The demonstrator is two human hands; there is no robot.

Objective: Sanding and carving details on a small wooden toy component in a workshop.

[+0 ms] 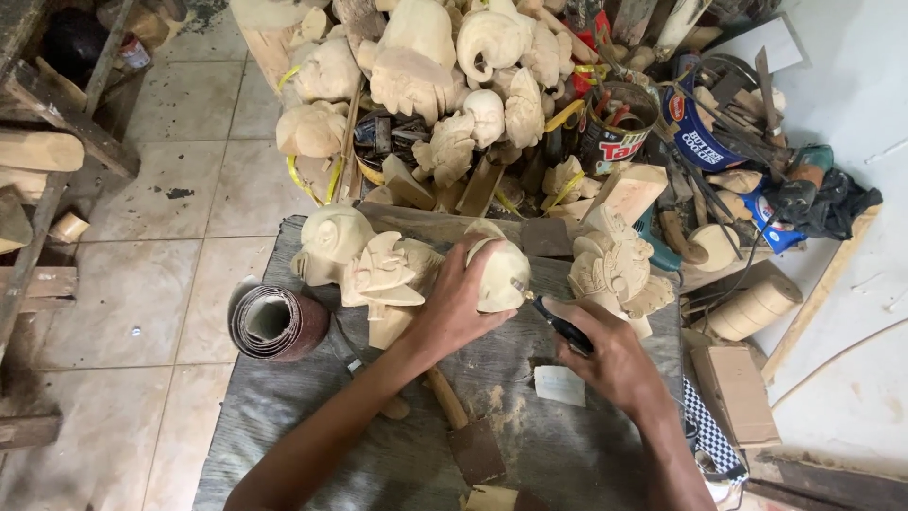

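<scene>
My left hand (459,301) grips a pale, rounded wooden carving (501,270) and steadies it on the grey cloth-covered board (284,416). My right hand (605,355) holds a dark-handled carving knife (560,326), its tip against the carving's right side. Two more pale carvings lie just left of it, a rounded head (331,241) and a winged piece (383,270). An ornate carved figure (615,270) stands to the right, close to my right hand.
A roll of sandpaper (274,322) lies at the board's left. A wood-handled tool (445,397), a brown sanding square (476,449) and a white scrap (560,385) lie near my wrists. A heap of unfinished carvings (426,66), tins of tools (615,123) and wood blocks crowd the far side.
</scene>
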